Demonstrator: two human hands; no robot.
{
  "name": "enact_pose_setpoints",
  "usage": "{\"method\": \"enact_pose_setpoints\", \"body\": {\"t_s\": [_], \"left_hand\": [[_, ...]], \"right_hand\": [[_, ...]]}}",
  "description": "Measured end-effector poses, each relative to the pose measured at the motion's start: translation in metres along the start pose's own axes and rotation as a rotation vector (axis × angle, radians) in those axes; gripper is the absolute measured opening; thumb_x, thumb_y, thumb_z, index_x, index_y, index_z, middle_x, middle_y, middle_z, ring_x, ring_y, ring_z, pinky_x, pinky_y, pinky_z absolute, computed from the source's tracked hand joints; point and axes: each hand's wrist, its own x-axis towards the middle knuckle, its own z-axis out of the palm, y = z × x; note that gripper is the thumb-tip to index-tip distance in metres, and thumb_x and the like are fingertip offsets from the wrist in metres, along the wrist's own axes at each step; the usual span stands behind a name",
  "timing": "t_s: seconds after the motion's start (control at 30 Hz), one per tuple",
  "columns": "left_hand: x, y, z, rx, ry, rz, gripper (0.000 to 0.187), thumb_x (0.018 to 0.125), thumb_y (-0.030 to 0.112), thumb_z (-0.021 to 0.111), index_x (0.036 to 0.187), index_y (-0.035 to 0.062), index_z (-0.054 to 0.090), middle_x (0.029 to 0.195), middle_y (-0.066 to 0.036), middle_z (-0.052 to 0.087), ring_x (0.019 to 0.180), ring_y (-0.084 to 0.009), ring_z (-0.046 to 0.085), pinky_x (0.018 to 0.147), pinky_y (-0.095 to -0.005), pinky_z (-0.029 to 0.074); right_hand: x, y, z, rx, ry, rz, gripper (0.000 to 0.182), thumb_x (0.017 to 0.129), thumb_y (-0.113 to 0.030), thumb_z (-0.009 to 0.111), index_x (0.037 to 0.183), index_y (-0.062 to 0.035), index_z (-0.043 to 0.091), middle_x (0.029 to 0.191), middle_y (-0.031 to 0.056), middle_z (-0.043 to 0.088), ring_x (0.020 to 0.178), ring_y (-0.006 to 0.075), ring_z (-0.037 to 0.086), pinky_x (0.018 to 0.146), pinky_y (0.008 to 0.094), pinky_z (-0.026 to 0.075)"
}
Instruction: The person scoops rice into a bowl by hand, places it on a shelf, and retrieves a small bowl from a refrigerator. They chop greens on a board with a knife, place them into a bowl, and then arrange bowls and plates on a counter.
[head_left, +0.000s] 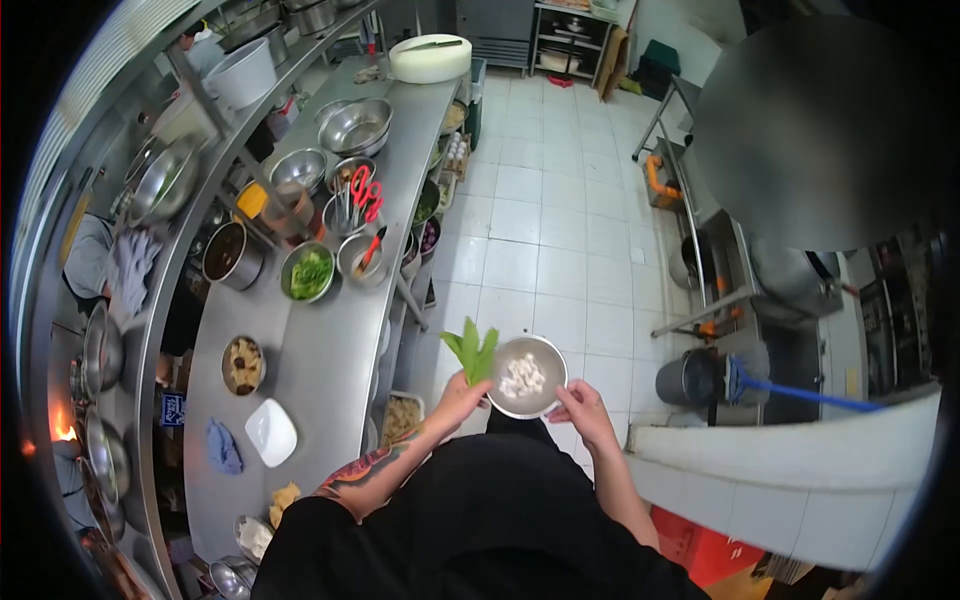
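In front of my body, above the floor, is a metal bowl (508, 403) with small white pieces (522, 375) in it, too small to name. My left hand (466, 396) is closed on a few long green leaves (470, 347), which stand up from the fingers. That same hand is against the bowl's left side; how far its fingers support the bowl is hidden. On the other side, my right hand (583, 408) pinches the bowl's right rim between thumb and fingers.
A steel counter (310, 350) runs along my left, bearing a bowl of chopped greens (307, 272), red-handled scissors (366, 192), a white dish (271, 433) and a blue cloth (223, 447). Flame (64, 425) burns at far left. A grey bucket (686, 378) and blue-handled tool (800, 393) stand right.
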Motion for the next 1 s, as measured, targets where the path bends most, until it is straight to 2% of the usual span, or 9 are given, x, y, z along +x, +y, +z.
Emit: {"method": "enact_pose_setpoints", "body": {"t_s": [0.27, 0.37, 0.6, 0.63, 0.77, 0.83, 0.9, 0.97, 1.0], "left_hand": [[0.209, 0.175, -0.03, -0.337, 0.322, 0.157, 0.033, 0.101, 0.031, 0.058, 0.111, 0.0006, 0.063, 0.096, -0.008, 0.07, 0.09, -0.0183, 0.068, 0.068, -0.0327, 0.054], [0.29, 0.191, -0.069, 0.12, 0.607, 0.285, 0.034, 0.101, 0.031, 0.059, 0.098, -0.0022, 0.066, 0.089, -0.009, 0.069, 0.089, -0.0183, 0.065, 0.078, -0.0344, 0.051], [0.486, 0.294, -0.146, 0.004, 0.784, 0.602, 0.027, 0.097, 0.025, 0.065, 0.1, -0.0019, 0.066, 0.089, -0.006, 0.067, 0.082, -0.0146, 0.063, 0.074, -0.0327, 0.05], [0.499, 0.339, -0.156, -0.124, 0.733, 0.433, 0.026, 0.096, 0.024, 0.065, 0.106, -0.0004, 0.065, 0.097, -0.006, 0.067, 0.087, -0.0125, 0.061, 0.075, -0.0316, 0.05], [0.599, 0.43, -0.213, -0.313, 0.761, 0.479, 0.026, 0.096, 0.022, 0.066, 0.113, 0.0023, 0.066, 0.103, -0.006, 0.066, 0.089, -0.0126, 0.061, 0.076, -0.0316, 0.05], [0.64, 0.454, -0.246, -0.414, 0.679, 0.318, 0.031, 0.095, 0.02, 0.066, 0.123, 0.0066, 0.063, 0.109, -0.005, 0.066, 0.094, -0.0134, 0.062, 0.079, -0.0322, 0.05], [0.669, 0.476, -0.267, -0.474, 0.748, 0.268, 0.035, 0.095, 0.02, 0.066, 0.128, 0.0088, 0.061, 0.113, -0.004, 0.065, 0.097, -0.014, 0.062, 0.081, -0.033, 0.05], [0.707, 0.483, -0.289, -0.607, 0.784, 0.234, 0.046, 0.095, 0.017, 0.064, 0.14, 0.0143, 0.054, 0.121, -0.003, 0.064, 0.103, -0.016, 0.063, 0.085, -0.0348, 0.05], [0.729, 0.485, -0.293, -0.637, 0.835, 0.231, 0.046, 0.095, 0.017, 0.064, 0.14, 0.0143, 0.054, 0.121, -0.003, 0.064, 0.103, -0.016, 0.063, 0.085, -0.0348, 0.05]], "right_hand": [[0.296, -0.192, 0.046, -0.014, -0.162, -0.08, 0.015, 0.096, -0.012, 0.06, 0.091, -0.0008, 0.051, 0.084, 0.013, 0.063, 0.069, 0.0228, 0.072, 0.06, 0.0327, 0.062], [0.409, -0.251, 0.077, 0.032, -0.167, -0.117, 0.014, 0.094, -0.008, 0.06, 0.087, -0.0011, 0.05, 0.086, 0.0145, 0.062, 0.068, 0.0247, 0.072, 0.06, 0.0331, 0.063], [0.692, -0.326, 0.167, -0.139, -0.282, -0.012, 0.017, 0.091, -0.006, 0.064, 0.087, -0.0019, 0.048, 0.082, 0.0144, 0.063, 0.069, 0.027, 0.073, 0.06, 0.0373, 0.065], [0.727, -0.33, 0.182, -0.149, -0.292, 0.001, 0.017, 0.091, -0.006, 0.064, 0.087, -0.0019, 0.048, 0.082, 0.0144, 0.063, 0.069, 0.027, 0.073, 0.06, 0.0373, 0.065], [0.83, -0.324, 0.245, -0.167, -0.503, 0.212, 0.014, 0.09, -0.007, 0.064, 0.095, -0.0007, 0.053, 0.085, 0.015, 0.066, 0.069, 0.0276, 0.073, 0.063, 0.0388, 0.065], [0.864, -0.34, 0.259, -0.155, -0.589, 0.267, 0.014, 0.09, -0.008, 0.064, 0.099, 0.0001, 0.056, 0.087, 0.0156, 0.067, 0.069, 0.0281, 0.073, 0.063, 0.039, 0.065], [0.889, -0.382, 0.261, -0.405, -0.879, 0.31, 0.014, 0.088, -0.007, 0.066, 0.1, -0.0007, 0.063, 0.089, 0.013, 0.071, 0.07, 0.0263, 0.073, 0.059, 0.0385, 0.062], [0.976, -0.416, 0.251, -0.538, -0.822, -0.258, 0.01, 0.087, -0.006, 0.065, 0.097, -0.0037, 0.068, 0.084, 0.0088, 0.072, 0.072, 0.0219, 0.072, 0.057, 0.037, 0.058], [1.023, -0.448, 0.258, -0.763, -0.609, -0.623, 0.008, 0.086, -0.008, 0.066, 0.092, -0.0056, 0.069, 0.076, 0.0073, 0.071, 0.069, 0.0242, 0.07, 0.059, 0.0372, 0.054]]}}
